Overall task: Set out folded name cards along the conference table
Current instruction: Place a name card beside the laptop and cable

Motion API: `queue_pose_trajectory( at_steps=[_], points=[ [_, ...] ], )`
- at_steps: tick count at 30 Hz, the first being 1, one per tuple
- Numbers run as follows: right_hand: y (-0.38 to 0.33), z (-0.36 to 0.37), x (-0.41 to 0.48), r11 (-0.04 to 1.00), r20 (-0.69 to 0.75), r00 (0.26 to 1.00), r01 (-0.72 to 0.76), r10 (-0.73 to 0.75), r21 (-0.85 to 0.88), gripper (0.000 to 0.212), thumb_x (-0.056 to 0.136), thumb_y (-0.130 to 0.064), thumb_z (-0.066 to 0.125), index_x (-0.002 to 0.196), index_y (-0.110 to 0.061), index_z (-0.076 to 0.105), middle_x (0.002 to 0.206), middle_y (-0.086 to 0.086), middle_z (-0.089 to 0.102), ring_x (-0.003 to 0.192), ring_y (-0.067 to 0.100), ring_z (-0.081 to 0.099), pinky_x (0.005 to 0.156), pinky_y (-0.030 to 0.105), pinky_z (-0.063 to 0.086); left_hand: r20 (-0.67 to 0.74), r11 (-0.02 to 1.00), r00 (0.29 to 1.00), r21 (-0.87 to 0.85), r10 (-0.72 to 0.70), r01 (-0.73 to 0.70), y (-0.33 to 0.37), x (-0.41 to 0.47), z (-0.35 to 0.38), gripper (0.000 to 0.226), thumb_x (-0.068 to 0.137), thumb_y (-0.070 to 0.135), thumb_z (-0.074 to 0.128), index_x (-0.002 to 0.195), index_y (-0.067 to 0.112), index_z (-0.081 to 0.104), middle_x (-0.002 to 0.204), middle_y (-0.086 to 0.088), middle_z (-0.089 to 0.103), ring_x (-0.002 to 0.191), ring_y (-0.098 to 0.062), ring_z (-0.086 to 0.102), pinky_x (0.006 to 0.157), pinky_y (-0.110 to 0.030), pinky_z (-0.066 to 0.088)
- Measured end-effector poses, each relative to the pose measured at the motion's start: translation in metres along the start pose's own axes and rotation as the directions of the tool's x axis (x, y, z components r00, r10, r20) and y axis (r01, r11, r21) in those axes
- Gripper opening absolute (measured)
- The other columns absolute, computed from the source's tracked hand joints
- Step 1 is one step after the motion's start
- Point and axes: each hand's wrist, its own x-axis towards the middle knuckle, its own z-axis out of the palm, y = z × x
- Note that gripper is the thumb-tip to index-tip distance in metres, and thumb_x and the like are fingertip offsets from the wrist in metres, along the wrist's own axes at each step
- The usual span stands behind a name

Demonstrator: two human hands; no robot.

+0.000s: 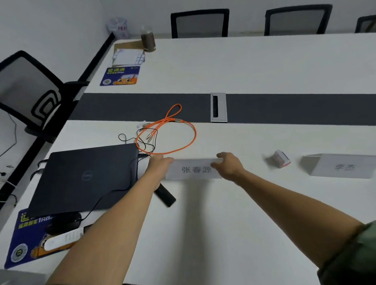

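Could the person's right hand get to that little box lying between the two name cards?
Probably yes: only bare table lies between the right hand and the small box, but it would first have to release the name card.

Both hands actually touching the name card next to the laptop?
Touching. Head view: the left hand holds the name card at its left end, the right hand pinches its right end; no gap shows at either.

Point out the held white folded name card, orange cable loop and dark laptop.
white folded name card [194,169], head view, printed face.
orange cable loop [195,133], head view, right curve.
dark laptop [87,175], head view, lid logo.
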Motion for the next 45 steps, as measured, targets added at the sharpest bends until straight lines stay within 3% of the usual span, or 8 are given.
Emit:
queue_pose_trajectory(
  at_steps=[4,6,9,15,18,29,37,45],
  points=[
    [0.008,0.004,0.026,1.000,0.038,0.999,0.015,-0.014,-0.013,0.053,0.090,-0.022,0.058,0.139,-0.004,0.048,0.137,0.015,0.054,0.118,0.032,0.055,0.098,0.042,0.049,-0.026,0.997,0.997,-0.016,-0.073,0.072,-0.012,0.025,0.012,0.027,0.093,0.018,0.056,0.071,0.012,0.042,0.076,-0.005,0.044,0.071,-0.018,0.038,0.058,-0.026,0.024],
    [0.011,0.007,0.035,1.000,0.054,0.998,0.023,-0.022,-0.006,0.057,0.090,-0.023,0.059,0.142,-0.007,0.045,0.143,0.013,0.050,0.123,0.031,0.053,0.101,0.042,0.048,-0.024,0.996,0.996,-0.030,-0.083,0.082,-0.016,0.033,0.015,0.029,0.094,0.020,0.056,0.115,-0.001,0.057,0.113,-0.014,0.059,0.094,-0.022,0.047,0.073,-0.025,0.033],
    [0.015,0.010,0.042,0.999,0.074,0.996,0.046,-0.046,0.003,0.062,0.089,-0.023,0.061,0.146,-0.009,0.040,0.147,0.012,0.046,0.130,0.031,0.048,0.106,0.043,0.044,-0.024,0.997,0.998,-0.049,-0.059,0.058,-0.017,0.042,0.017,0.062,0.095,0.021,0.055,0.150,0.008,0.030,0.138,-0.010,0.047,0.112,-0.021,0.046,0.087,-0.027,0.033],
    [0.021,0.008,0.037,0.999,-0.122,0.991,-0.046,0.047,0.017,0.057,0.095,-0.033,0.053,0.146,-0.012,0.039,0.141,0.012,0.053,0.125,0.030,0.053,0.099,0.037,0.043,-0.191,0.999,0.980,-0.005,-0.050,0.049,-0.023,0.048,0.013,0.056,0.094,0.037,0.049,0.144,0.013,0.039,0.140,-0.005,0.048,0.113,-0.025,0.049,0.085,-0.031,0.035],
    [0.018,0.015,0.031,0.997,-0.165,0.983,-0.071,0.076,0.035,0.051,0.098,-0.032,0.048,0.143,-0.008,0.043,0.141,0.013,0.054,0.128,0.031,0.052,0.104,0.038,0.041,-0.140,1.000,0.990,-0.014,-0.022,0.020,-0.030,0.046,0.016,0.046,0.096,0.045,0.039,0.120,0.008,0.055,0.123,-0.015,0.059,0.097,-0.028,0.053,0.080,-0.034,0.038],
    [-0.001,0.027,0.035,0.966,-0.124,0.981,-0.118,0.150,0.229,0.026,0.091,-0.018,0.047,0.102,0.000,0.061,0.103,0.017,0.068,0.094,0.037,0.063,0.069,0.036,0.048,0.064,0.997,0.995,-0.003,-0.080,0.081,0.005,0.081,0.010,0.057,0.097,0.059,0.028,0.110,0.008,0.049,0.085,-0.010,0.052,0.076,-0.022,0.051,0.066,-0.031,0.038],
    [-0.004,0.023,0.039,0.960,-0.101,0.983,-0.124,0.154,0.252,0.028,0.087,-0.014,0.047,0.109,-0.003,0.062,0.104,0.016,0.069,0.080,0.030,0.059,0.070,0.041,0.054,0.070,0.998,0.996,0.031,-0.048,0.046,0.001,0.085,0.011,0.054,0.096,0.057,0.030,0.106,0.008,0.049,0.088,-0.013,0.052,0.075,-0.022,0.050,0.065,-0.032,0.037],
    [-0.007,0.021,0.041,0.969,-0.094,0.984,-0.128,0.151,0.209,0.034,0.088,-0.016,0.049,0.119,-0.005,0.058,0.118,0.016,0.066,0.095,0.034,0.062,0.082,0.046,0.056,0.096,0.998,0.994,0.033,-0.049,0.046,-0.002,0.087,0.010,0.057,0.095,0.059,0.029,0.112,0.008,0.050,0.095,-0.015,0.055,0.082,-0.024,0.054,0.069,-0.033,0.040]
  ],
)
